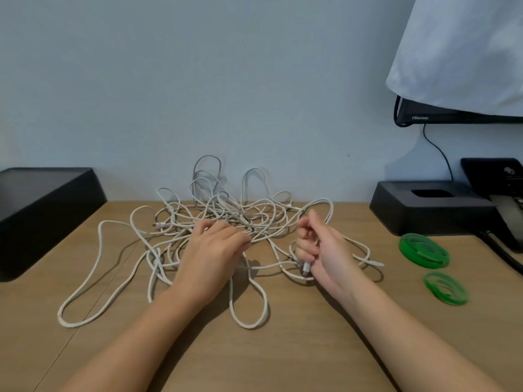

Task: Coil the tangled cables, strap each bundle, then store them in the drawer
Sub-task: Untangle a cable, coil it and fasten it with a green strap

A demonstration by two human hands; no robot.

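A tangle of white cables [215, 222] sprawls across the middle of the wooden desk [283, 349], with loops leaning on the wall behind. My left hand [212, 253] lies palm down on the tangle, its fingers bent over several strands. My right hand [319, 250] is at the right side of the pile, fingers curled round a cable whose white plug [306, 268] shows under the palm. Two green rolls of strap, one larger [423, 250] and one smaller [445, 288], lie on the desk to the right.
A black box [42, 210] stands at the left edge of the desk. A black stand [430, 207] and a telephone [503, 199] sit at the right. Above them hangs a screen [452, 113] under a white cloth.
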